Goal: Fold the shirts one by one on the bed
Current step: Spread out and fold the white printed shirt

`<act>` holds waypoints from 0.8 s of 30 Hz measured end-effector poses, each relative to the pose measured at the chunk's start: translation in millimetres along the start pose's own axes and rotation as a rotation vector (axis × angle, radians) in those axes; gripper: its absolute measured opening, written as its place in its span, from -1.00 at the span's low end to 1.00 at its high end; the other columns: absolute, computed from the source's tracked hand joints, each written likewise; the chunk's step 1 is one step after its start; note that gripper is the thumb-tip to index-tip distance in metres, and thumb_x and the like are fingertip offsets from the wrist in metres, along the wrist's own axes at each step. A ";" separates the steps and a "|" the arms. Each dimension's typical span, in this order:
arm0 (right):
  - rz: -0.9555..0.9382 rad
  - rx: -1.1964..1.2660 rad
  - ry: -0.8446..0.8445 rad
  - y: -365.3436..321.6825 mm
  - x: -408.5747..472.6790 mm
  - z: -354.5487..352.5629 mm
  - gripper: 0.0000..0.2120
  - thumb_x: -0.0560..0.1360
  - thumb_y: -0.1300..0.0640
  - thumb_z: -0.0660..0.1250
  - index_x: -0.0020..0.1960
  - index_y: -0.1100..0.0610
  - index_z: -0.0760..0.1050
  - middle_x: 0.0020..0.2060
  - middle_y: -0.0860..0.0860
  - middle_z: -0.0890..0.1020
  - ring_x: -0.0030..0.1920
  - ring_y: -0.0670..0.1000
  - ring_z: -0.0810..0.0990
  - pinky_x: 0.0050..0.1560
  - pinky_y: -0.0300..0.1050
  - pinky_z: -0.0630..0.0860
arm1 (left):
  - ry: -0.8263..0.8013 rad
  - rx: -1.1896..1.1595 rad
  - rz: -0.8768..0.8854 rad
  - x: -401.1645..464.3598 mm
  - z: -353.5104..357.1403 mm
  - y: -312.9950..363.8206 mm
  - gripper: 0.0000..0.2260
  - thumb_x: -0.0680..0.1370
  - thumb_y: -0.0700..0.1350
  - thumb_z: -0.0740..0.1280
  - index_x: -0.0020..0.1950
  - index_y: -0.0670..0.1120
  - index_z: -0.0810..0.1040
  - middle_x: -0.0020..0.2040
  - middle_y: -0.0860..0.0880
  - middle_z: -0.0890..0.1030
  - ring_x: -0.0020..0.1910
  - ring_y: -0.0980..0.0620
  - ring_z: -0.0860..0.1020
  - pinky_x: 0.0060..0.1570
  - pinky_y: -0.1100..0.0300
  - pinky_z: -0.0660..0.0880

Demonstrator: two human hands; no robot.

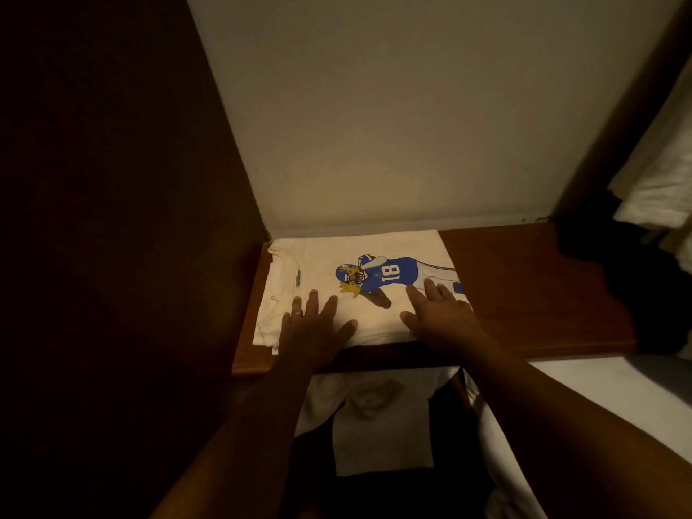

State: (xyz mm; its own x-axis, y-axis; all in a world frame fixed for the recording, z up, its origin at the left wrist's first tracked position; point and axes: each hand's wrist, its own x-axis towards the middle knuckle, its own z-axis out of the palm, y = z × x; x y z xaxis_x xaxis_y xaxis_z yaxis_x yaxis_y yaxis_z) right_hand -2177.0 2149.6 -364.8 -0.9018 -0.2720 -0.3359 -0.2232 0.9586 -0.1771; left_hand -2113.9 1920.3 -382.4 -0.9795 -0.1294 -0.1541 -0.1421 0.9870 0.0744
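A folded cream shirt (318, 256) with a print of a blue football player numbered 18 lies flat on a wooden shelf (524, 286), pushed against the wall. My left hand (314, 324) rests flat on its near left part, fingers spread, a ring on one finger. My right hand (442, 316) lies flat on the near right part, over the lower edge of the print. Neither hand grips the cloth.
Below the shelf lie more pale folded cloths (378, 417). A white bed sheet (599, 402) runs along the right. Dark cloth (644, 279) sits on the shelf's right end, white bedding (662, 174) above it. A dark panel (112, 219) closes the left side.
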 end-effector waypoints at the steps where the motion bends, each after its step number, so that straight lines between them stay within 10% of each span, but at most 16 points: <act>1: 0.005 0.009 0.000 0.0 -0.7 0.1 -0.34 0.66 -0.25 0.05 0.65 -0.05 -0.09 0.64 0.08 -0.11 0.62 0.19 -0.11 0.53 0.30 0.04 | -0.006 -0.003 0.001 -0.1 -0.2 -0.8 -0.32 0.60 0.39 0.06 0.63 0.06 0.11 0.66 -0.15 0.06 0.60 -0.31 0.08 0.51 -0.25 0.16; 8: -0.013 -0.006 0.052 1.9 -30.0 -17.3 -0.49 0.62 -0.22 0.11 0.47 0.03 0.23 0.38 0.12 0.41 0.36 0.15 0.40 0.29 0.17 0.43 | -0.032 -0.012 0.015 -18.1 -20.3 8.3 -0.49 0.61 0.27 0.18 0.41 -0.04 0.38 0.37 -0.15 0.46 0.38 -0.18 0.41 0.32 -0.16 0.43; 24: -0.079 -0.085 0.284 10.8 -163.6 -86.1 -0.53 0.60 -0.13 0.24 0.44 0.05 0.42 0.30 0.10 0.55 0.23 0.15 0.54 0.19 0.02 0.53 | 0.007 -0.238 0.148 -121.4 -126.4 73.9 -0.63 0.63 0.09 0.32 0.40 0.01 0.50 0.33 -0.09 0.56 0.25 -0.11 0.53 0.18 0.09 0.47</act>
State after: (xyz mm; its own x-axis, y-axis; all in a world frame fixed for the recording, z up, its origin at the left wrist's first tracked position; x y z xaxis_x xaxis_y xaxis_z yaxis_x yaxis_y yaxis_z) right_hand -2063.7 2211.7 -232.1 -0.9451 -0.3228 -0.0503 -0.3159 0.9423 -0.1104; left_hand -2023.5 1996.9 -233.6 -0.9930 0.0127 -0.1177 -0.0265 0.9452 0.3255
